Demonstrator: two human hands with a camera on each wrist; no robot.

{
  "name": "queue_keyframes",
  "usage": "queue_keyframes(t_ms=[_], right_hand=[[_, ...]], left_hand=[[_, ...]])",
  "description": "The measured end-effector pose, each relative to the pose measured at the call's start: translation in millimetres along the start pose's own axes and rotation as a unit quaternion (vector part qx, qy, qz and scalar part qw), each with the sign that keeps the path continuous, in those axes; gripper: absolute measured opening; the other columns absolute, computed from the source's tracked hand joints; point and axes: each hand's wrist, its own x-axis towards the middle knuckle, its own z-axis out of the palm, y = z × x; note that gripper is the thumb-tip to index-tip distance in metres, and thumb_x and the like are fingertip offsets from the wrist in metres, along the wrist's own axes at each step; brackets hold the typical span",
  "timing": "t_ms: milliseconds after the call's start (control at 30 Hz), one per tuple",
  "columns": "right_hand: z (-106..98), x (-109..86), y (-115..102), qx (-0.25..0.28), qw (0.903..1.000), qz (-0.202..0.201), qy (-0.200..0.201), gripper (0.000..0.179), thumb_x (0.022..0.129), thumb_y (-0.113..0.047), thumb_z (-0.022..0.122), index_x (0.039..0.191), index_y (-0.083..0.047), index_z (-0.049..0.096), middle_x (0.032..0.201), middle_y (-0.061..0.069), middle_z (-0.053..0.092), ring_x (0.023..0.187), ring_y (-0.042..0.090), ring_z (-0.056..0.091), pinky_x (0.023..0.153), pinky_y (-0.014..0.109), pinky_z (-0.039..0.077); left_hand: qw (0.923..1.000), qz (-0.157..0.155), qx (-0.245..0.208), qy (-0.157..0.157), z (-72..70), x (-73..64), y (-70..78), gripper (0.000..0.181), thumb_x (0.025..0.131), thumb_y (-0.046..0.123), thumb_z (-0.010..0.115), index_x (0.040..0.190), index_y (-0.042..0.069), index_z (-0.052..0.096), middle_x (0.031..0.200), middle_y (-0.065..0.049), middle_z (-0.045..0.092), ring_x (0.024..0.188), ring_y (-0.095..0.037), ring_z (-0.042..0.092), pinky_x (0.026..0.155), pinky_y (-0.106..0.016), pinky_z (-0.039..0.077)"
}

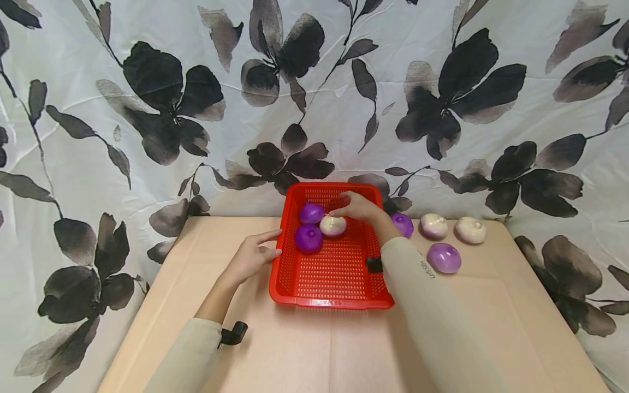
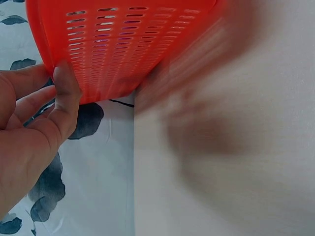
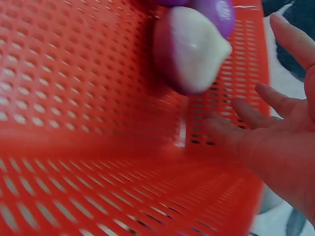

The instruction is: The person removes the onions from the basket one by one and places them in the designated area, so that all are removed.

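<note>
Currently, pale onion (image 1: 333, 226) lies inside red basket (image 1: 329, 275), just beside the fingers of the right hand (image 1: 361, 208).
Right fingers: spread, apart from it. Left hand (image 1: 250, 257): pinches basket rim. Two purple onions (image 1: 308, 239) lie alongside; further onions (image 1: 444, 258) rest on surface (image 1: 304, 355).

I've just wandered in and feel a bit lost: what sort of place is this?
Possibly a makeshift work or filming spot indoors: a tan tabletop in front of a flower-printed sheet, with a red basket holding onions.
</note>
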Motion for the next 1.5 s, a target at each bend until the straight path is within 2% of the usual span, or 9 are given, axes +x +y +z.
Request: queue_keyframes(t_ms=[200,367,533,733,1000,1200,1500], right_hand=[[19.9,3.2,11.2,0.032,0.9993,0.016,-0.013,0.084,0.091,-0.023,0.077,0.157,0.002,0.032,0.158,0.024,0.042,0.142,0.040,0.043,0.124,0.050,0.032],[28.8,2.7,19.5,0.012,0.9995,0.015,-0.024,0.085,0.088,-0.023,0.079,0.157,0.000,0.034,0.147,0.023,0.051,0.128,0.037,0.053,0.119,0.049,0.040],[32.2,1.6,25.9,-0.006,0.9993,0.021,-0.031,0.085,0.087,-0.027,0.081,0.155,-0.002,0.038,0.144,0.021,0.054,0.126,0.036,0.053,0.119,0.051,0.039],[33.8,2.3,30.8,-0.004,0.9994,0.024,-0.023,0.083,0.086,-0.026,0.082,0.154,-0.002,0.040,0.146,0.021,0.053,0.128,0.036,0.051,0.120,0.052,0.037],[33.7,1.9,34.3,-0.015,0.9998,0.008,-0.011,0.070,0.087,-0.028,0.082,0.145,-0.005,0.050,0.138,0.018,0.059,0.123,0.034,0.055,0.117,0.052,0.041],[30.1,0.9,30.5,-0.027,0.9996,-0.003,-0.009,0.066,0.087,-0.023,0.081,0.143,-0.002,0.052,0.133,0.019,0.061,0.118,0.034,0.056,0.114,0.050,0.044],[19.4,-3.6,19.3,-0.070,0.9974,-0.003,-0.012,0.069,0.086,-0.023,0.082,0.141,0.004,0.051,0.129,0.021,0.062,0.112,0.033,0.057,0.109,0.046,0.048]], left_hand=[[1.0000,-0.008,0.004,0.002,1.5,0.1,2.7,0.059,0.097,-0.002,0.066,0.152,0.006,0.050,0.148,-0.022,0.056,0.091,-0.028,0.077,0.079,-0.031,0.064],[1.0000,-0.003,0.007,0.002,1.0,-0.1,2.6,0.058,0.096,-0.002,0.065,0.152,0.004,0.050,0.148,-0.023,0.055,0.092,-0.027,0.077,0.079,-0.031,0.063],[1.0000,0.000,0.002,0.001,0.1,0.3,0.8,0.058,0.096,-0.003,0.065,0.152,0.003,0.050,0.149,-0.024,0.054,0.096,-0.030,0.077,0.081,-0.030,0.063],[1.0000,-0.002,-0.001,-0.002,0.6,0.4,1.5,0.058,0.097,-0.003,0.065,0.152,0.003,0.049,0.149,-0.025,0.054,0.101,-0.035,0.076,0.082,-0.031,0.063],[1.0000,0.002,-0.003,-0.003,0.9,1.2,1.9,0.058,0.097,-0.002,0.065,0.153,0.002,0.048,0.149,-0.026,0.053,0.096,-0.032,0.076,0.078,-0.029,0.063],[1.0000,0.003,-0.007,-0.001,0.7,1.1,1.6,0.059,0.097,-0.004,0.065,0.153,0.002,0.048,0.149,-0.026,0.053,0.093,-0.031,0.077,0.077,-0.028,0.063],[1.0000,-0.002,0.000,0.001,0.8,1.2,1.5,0.058,0.097,-0.003,0.064,0.153,0.003,0.049,0.148,-0.024,0.055,0.090,-0.027,0.077,0.077,-0.030,0.064]])
